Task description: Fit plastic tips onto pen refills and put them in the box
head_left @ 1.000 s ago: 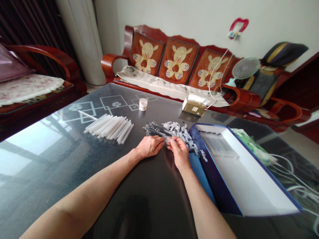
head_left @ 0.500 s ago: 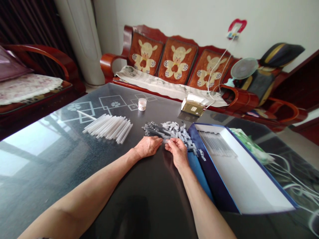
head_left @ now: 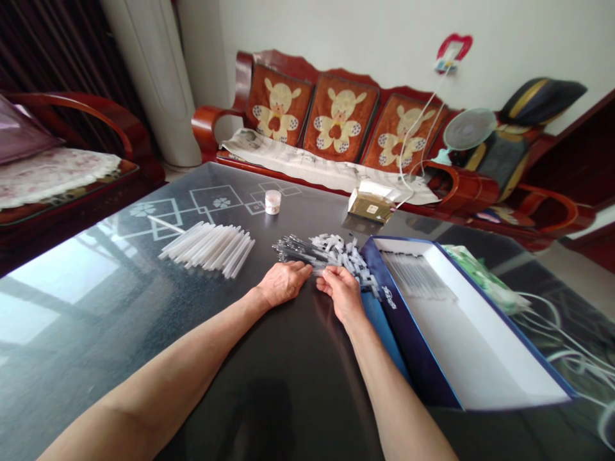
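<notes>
My left hand (head_left: 286,283) lies palm down on the dark glass tabletop (head_left: 120,307), its fingertips at the front of a heap of clear plastic rods and small white plastic fittings (head_left: 331,251). My right hand (head_left: 340,294) is curled next to it, and its fingertips pinch a small clear plastic piece (head_left: 319,271) from the heap's edge. The fingers hide most of that piece. To the left lies a fanned row of white plastic tubes (head_left: 206,248).
An open blue-edged white box (head_left: 461,320) with clear rods inside stands right of my right hand. Behind the heap are a small jar (head_left: 272,202) and a tan packet (head_left: 371,203). A wooden sofa with newspaper, a fan and a cable stands beyond the table.
The whole view has drifted slightly left and upward. My hands have stayed close to the heap, with the right-hand fingers shifted a little on the small piece.
</notes>
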`<action>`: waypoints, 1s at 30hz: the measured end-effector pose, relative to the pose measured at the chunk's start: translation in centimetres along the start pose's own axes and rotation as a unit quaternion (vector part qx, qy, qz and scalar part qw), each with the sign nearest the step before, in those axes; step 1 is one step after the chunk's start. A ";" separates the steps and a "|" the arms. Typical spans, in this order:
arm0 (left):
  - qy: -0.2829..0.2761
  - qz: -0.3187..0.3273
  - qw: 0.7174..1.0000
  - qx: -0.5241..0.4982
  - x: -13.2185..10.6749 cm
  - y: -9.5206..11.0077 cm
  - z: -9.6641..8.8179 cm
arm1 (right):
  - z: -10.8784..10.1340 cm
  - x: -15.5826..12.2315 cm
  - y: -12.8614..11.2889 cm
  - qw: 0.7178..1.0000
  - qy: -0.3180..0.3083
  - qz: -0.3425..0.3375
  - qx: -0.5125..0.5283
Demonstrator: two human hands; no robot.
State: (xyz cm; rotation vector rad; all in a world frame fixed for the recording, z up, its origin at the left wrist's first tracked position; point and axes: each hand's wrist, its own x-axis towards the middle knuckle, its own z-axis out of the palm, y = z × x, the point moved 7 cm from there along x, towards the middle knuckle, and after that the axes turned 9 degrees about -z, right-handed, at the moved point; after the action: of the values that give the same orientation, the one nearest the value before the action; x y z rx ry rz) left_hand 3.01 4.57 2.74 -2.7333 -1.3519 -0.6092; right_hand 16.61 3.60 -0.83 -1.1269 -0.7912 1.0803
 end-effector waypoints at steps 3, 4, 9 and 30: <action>0.000 0.000 1.000 0.007 0.0 0.0 0.0 | 0.1 0.0 0.2 1.000 -0.003 0.011 0.006; -0.001 0.001 1.000 0.004 0.1 0.0 -0.1 | 0.0 0.0 0.2 1.000 -0.007 0.008 0.004; 0.023 0.017 0.999 -0.027 0.3 -0.7 -0.6 | 0.0 0.1 -1.0 0.984 -0.063 -0.096 -0.137; 0.231 -0.041 0.968 -0.086 -0.2 -2.6 -2.7 | -18.0 4.8 -16.1 0.638 0.092 -0.133 -0.753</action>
State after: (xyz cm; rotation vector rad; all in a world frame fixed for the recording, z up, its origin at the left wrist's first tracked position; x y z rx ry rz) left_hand 0.02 5.50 4.82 -2.4304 -1.3435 -1.3262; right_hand 38.80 1.69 9.69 -2.3076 -1.6976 -0.2599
